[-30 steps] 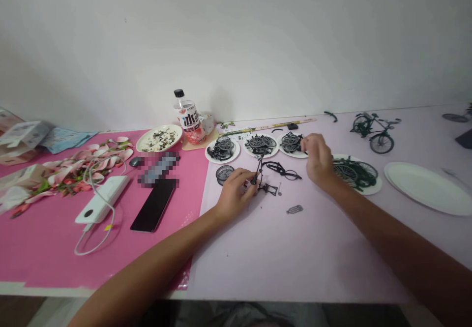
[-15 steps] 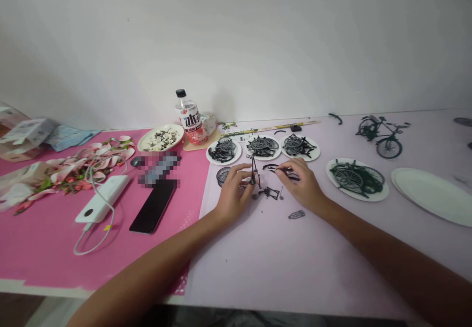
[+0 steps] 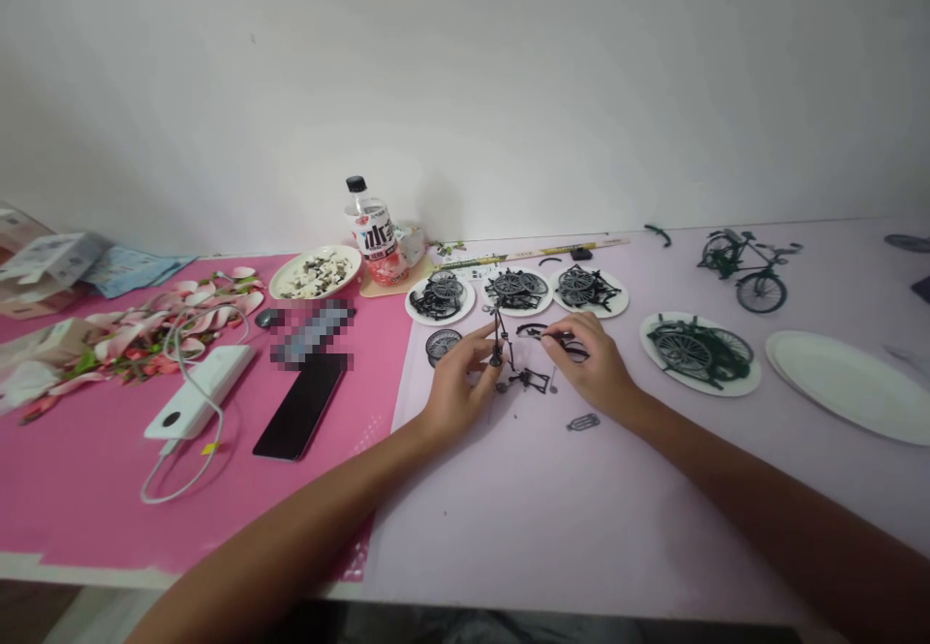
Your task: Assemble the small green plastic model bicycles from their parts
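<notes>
Pinched in my left hand [image 3: 454, 394] is a black model bicycle frame [image 3: 499, 332], held up on end over the lilac table cover. My right hand [image 3: 600, 365] has thumb and forefinger closed together just to its right; whatever they grip is too small to make out. Curved black mudguard-like pieces [image 3: 533, 331] lie beside and behind the right fingers. Below the frame lies a black part with bars [image 3: 536, 382]. A loose spoked wheel [image 3: 441, 345] rests behind my left hand, and a small flat rack-like part [image 3: 583, 422] sits nearer me.
Three white plates of black bicycle parts [image 3: 514, 284] stand along the back. Another loaded plate [image 3: 753, 381] and bare plates [image 3: 850, 387] are at right, below an assembled model bicycle [image 3: 756, 271]. Leftward are a bottle [image 3: 376, 242], phone [image 3: 300, 410], power bank [image 3: 198, 394] and artificial petals [image 3: 164, 334].
The view has shifted very slightly. Both hands stay in nearly the same place, with the frame still in my left hand.
</notes>
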`<action>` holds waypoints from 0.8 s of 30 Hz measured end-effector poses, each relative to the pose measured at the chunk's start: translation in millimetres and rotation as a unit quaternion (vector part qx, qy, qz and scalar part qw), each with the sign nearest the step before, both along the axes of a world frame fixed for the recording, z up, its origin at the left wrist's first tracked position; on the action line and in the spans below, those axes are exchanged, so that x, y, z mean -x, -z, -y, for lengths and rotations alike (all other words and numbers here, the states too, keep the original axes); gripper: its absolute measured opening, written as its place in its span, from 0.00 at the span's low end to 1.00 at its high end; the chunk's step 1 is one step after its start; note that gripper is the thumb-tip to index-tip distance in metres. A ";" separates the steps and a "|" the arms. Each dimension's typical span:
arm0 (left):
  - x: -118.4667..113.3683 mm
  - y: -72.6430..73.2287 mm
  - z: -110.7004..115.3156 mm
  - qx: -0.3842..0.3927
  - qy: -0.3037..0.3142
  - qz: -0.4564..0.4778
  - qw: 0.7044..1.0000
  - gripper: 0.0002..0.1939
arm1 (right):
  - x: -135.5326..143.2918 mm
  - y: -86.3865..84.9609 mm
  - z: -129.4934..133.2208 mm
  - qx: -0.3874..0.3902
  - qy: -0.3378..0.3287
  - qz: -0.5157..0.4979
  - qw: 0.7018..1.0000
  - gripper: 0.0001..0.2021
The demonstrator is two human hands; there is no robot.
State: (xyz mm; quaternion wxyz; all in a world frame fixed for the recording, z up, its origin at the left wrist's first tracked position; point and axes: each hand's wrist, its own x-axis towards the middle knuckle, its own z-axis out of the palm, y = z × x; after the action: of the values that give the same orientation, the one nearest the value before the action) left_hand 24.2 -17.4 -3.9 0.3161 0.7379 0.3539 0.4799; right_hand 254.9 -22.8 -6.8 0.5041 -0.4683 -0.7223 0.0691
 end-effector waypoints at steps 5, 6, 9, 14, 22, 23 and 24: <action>-1.9 1.3 -0.3 0.035 0.019 0.018 0.999 0.09 | -0.7 -0.4 0.9 0.008 0.000 0.002 1.000 0.05; -2.1 0.6 -0.1 0.038 0.025 0.021 0.999 0.09 | -0.6 -0.2 0.8 0.007 0.000 0.000 1.000 0.05; -2.0 -1.5 0.8 0.038 0.035 0.022 0.998 0.09 | -0.2 0.0 0.7 0.002 -0.002 0.001 1.000 0.06; -0.8 -0.1 1.3 0.054 0.033 0.011 0.998 0.10 | 0.4 -1.7 0.4 -0.001 -0.009 0.000 1.000 0.06; -1.6 1.7 1.2 0.061 0.030 0.025 0.997 0.10 | 1.0 -0.2 -0.6 0.034 -0.045 0.009 0.998 0.11; -1.5 1.2 1.0 0.064 0.029 0.023 0.997 0.10 | 1.2 -0.1 -0.6 0.036 -0.045 0.007 0.998 0.12; -1.5 0.8 0.8 0.068 0.028 0.021 0.997 0.11 | 1.2 0.0 -0.5 0.038 -0.046 0.005 0.998 0.12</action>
State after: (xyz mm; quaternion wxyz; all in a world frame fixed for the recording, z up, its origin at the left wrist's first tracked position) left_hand 25.7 -18.3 -4.7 0.3865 0.7140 0.3578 0.4612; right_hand 253.6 -22.3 -6.8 0.4785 -0.4538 -0.7425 0.1171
